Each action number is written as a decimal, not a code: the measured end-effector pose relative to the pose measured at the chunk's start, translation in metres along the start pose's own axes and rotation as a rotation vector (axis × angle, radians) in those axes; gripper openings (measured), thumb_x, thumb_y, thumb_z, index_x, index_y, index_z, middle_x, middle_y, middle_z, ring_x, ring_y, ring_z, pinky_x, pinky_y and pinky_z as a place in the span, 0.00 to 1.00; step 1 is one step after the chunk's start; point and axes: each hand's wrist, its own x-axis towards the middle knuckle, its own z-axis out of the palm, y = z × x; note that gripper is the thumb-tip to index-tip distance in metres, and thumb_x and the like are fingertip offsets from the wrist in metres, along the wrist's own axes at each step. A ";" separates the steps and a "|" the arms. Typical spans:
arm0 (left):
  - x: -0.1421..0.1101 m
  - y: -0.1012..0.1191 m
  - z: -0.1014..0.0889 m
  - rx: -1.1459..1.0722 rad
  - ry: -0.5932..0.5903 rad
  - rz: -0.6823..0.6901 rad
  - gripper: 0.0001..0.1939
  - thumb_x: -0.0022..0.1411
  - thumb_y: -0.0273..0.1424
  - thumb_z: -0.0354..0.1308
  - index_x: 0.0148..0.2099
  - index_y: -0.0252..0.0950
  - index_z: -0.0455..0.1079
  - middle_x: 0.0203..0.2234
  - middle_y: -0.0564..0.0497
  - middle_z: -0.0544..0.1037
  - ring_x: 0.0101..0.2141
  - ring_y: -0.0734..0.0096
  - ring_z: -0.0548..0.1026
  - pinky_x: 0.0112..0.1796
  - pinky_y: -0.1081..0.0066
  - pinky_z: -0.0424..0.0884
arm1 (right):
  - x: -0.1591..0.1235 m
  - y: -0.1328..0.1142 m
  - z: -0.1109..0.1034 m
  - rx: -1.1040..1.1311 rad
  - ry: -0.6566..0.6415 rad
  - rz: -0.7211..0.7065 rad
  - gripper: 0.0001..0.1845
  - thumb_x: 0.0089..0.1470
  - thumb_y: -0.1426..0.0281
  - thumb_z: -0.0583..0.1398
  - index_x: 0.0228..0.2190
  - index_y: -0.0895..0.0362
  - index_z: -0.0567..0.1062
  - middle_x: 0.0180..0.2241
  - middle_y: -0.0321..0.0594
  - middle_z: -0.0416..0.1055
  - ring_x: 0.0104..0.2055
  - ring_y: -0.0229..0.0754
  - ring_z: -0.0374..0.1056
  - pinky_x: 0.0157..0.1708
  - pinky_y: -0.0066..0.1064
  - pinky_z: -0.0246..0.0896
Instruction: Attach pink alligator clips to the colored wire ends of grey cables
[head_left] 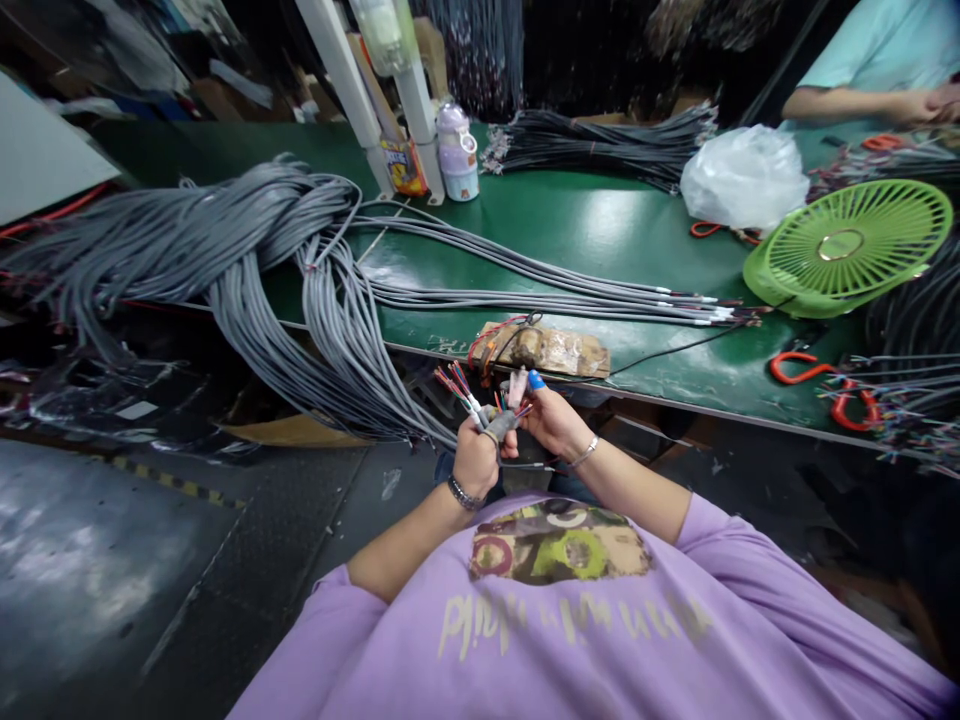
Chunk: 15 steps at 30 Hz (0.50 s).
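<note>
My left hand (477,458) is closed around the end of a grey cable (360,370), whose stripped coloured wires (457,385) fan out above my fist. My right hand (551,420) pinches a small pale connector (517,385) against those wire ends; a blue cover sits on its fingertip (535,380). Both hands are held close together just below the front edge of the green table (600,235). The cable runs left into a thick bundle of grey cables (247,240) draped over the table's edge.
A taped brown block with red wires (547,350) lies just beyond my hands. Orange-handled cutters (821,385), a green fan grille (851,245), a white plastic bag (742,175), dark wire bundles (600,145) and bottles (457,150) are on the table. Another person's arm (862,100) rests at far right.
</note>
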 end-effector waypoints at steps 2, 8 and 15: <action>-0.002 0.000 -0.002 -0.003 -0.008 -0.004 0.16 0.47 0.39 0.66 0.25 0.35 0.64 0.12 0.58 0.69 0.12 0.81 0.64 0.13 0.81 0.61 | -0.001 0.000 -0.003 0.019 -0.005 0.036 0.25 0.53 0.47 0.57 0.27 0.58 0.73 0.24 0.37 0.72 0.24 0.33 0.65 0.25 0.25 0.63; -0.015 -0.003 -0.015 0.035 -0.005 0.009 0.16 0.49 0.39 0.65 0.25 0.35 0.64 0.13 0.58 0.69 0.13 0.81 0.65 0.14 0.81 0.60 | -0.010 0.000 -0.016 -0.038 -0.084 0.178 0.25 0.54 0.48 0.56 0.31 0.59 0.74 0.29 0.40 0.73 0.26 0.33 0.66 0.26 0.25 0.65; -0.020 -0.014 -0.029 0.109 -0.022 0.057 0.15 0.52 0.40 0.64 0.25 0.35 0.65 0.14 0.56 0.71 0.15 0.79 0.68 0.17 0.79 0.61 | -0.033 0.007 -0.014 -0.362 -0.155 0.013 0.19 0.39 0.59 0.70 0.28 0.59 0.74 0.24 0.33 0.69 0.23 0.31 0.61 0.25 0.25 0.61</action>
